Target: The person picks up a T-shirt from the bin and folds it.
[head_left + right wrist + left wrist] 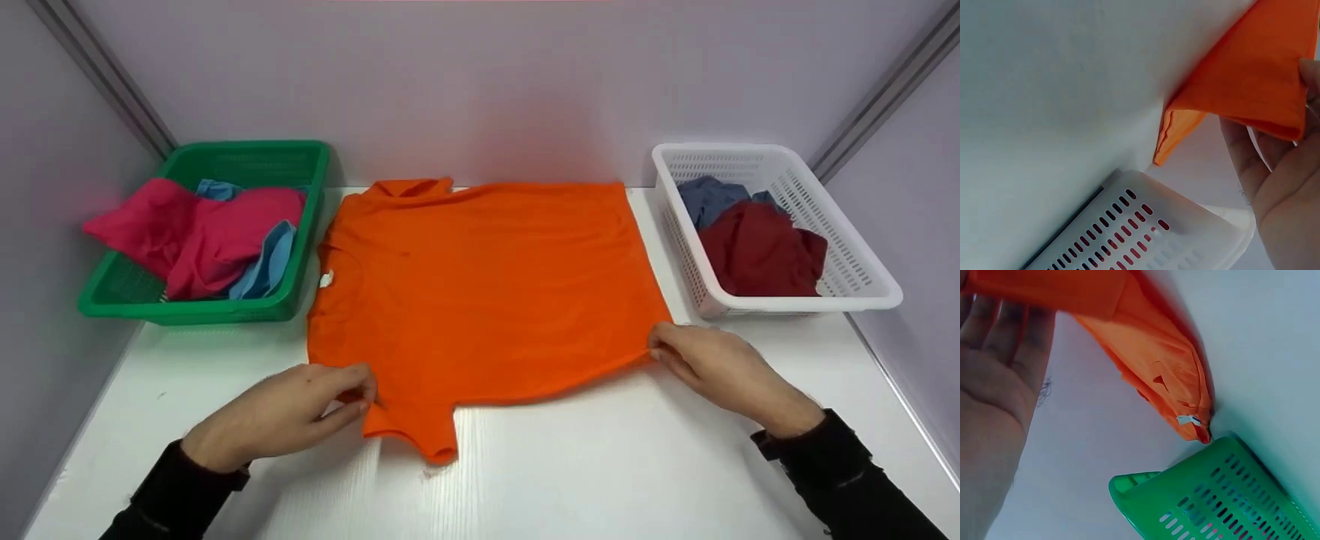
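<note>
An orange T-shirt (495, 292) lies spread sideways on the white table, its collar and white tag toward the left and its hem toward the right. At the near sleeve, my left hand (289, 412) pinches the cloth by the shoulder. My right hand (727, 371) pinches the near corner of the hem, slightly lifted from the table. In the left wrist view, the fingers of the left hand (999, 382) reach under the orange cloth. The right wrist view has the hem corner between the thumb and fingers of the right hand (1292, 169).
A green basket (202, 311) with pink and blue clothes stands at the left. At the right is a white basket (817, 303) holding dark red and grey-blue clothes. Pale walls (480, 82) rise behind the table and on both sides.
</note>
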The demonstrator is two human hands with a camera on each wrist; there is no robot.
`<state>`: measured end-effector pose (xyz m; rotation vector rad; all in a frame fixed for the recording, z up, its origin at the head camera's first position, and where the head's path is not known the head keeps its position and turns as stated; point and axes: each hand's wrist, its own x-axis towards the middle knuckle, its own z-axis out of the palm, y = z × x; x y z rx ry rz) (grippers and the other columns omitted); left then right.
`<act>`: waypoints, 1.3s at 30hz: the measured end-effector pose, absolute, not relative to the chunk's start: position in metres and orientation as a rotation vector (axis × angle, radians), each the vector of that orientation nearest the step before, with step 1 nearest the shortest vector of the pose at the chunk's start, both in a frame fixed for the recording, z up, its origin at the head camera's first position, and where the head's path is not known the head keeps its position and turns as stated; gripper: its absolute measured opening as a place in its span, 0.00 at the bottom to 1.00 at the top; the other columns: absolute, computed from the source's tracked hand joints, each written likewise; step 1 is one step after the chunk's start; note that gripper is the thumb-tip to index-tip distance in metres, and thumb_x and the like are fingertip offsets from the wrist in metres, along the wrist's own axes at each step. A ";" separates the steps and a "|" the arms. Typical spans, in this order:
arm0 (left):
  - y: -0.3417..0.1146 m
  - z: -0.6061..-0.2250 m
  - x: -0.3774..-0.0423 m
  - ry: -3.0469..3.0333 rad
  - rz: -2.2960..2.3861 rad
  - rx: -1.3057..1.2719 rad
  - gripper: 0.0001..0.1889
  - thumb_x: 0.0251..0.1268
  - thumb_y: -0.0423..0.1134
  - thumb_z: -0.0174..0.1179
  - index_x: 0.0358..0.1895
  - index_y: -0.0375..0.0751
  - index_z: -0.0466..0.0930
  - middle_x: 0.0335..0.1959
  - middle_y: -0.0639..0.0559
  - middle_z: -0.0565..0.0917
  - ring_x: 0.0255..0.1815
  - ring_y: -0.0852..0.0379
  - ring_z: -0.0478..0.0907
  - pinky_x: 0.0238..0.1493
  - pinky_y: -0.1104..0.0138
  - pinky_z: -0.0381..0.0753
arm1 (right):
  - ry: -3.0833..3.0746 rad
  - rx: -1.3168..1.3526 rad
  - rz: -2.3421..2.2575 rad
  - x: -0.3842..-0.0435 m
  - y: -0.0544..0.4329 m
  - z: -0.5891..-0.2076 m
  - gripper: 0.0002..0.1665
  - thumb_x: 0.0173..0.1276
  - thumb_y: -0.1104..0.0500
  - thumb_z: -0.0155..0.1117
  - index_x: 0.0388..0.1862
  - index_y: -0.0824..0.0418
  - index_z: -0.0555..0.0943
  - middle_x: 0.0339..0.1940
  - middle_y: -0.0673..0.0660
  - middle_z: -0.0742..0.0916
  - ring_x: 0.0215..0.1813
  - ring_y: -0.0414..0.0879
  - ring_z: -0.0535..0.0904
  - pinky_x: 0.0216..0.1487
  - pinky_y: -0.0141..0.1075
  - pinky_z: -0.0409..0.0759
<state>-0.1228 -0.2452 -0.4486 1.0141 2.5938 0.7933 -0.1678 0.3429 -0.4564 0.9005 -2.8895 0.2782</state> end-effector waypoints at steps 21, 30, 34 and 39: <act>-0.246 -0.427 -0.134 2.725 1.102 0.903 0.03 0.88 0.39 0.72 0.52 0.55 0.92 0.33 0.65 0.81 0.35 0.68 0.77 0.35 0.72 0.79 | -2.817 0.934 0.564 -0.172 0.340 -0.432 0.09 0.82 0.64 0.78 0.54 0.52 0.93 0.41 0.40 0.94 0.40 0.32 0.83 0.45 0.35 0.90; -0.229 -0.420 -0.163 3.107 0.944 0.513 0.06 0.90 0.36 0.68 0.60 0.43 0.90 0.42 0.47 0.90 0.38 0.53 0.81 0.41 0.66 0.86 | -2.859 0.691 0.380 -0.184 0.318 -0.433 0.06 0.85 0.62 0.76 0.55 0.58 0.92 0.43 0.53 0.96 0.41 0.49 0.87 0.50 0.53 0.94; -0.223 -0.418 -0.177 3.164 0.868 0.478 0.10 0.91 0.36 0.67 0.63 0.38 0.88 0.50 0.40 0.94 0.45 0.45 0.89 0.55 0.48 0.98 | -2.838 0.631 0.312 -0.188 0.309 -0.435 0.08 0.84 0.63 0.77 0.56 0.60 0.90 0.43 0.58 0.96 0.40 0.53 0.91 0.49 0.56 0.97; -0.217 -0.418 -0.195 3.221 0.805 0.465 0.09 0.92 0.36 0.66 0.62 0.35 0.86 0.46 0.37 0.93 0.44 0.40 0.91 0.59 0.42 0.98 | -2.830 0.548 0.244 -0.196 0.301 -0.438 0.05 0.84 0.64 0.76 0.54 0.62 0.89 0.41 0.62 0.95 0.39 0.61 0.94 0.41 0.60 0.97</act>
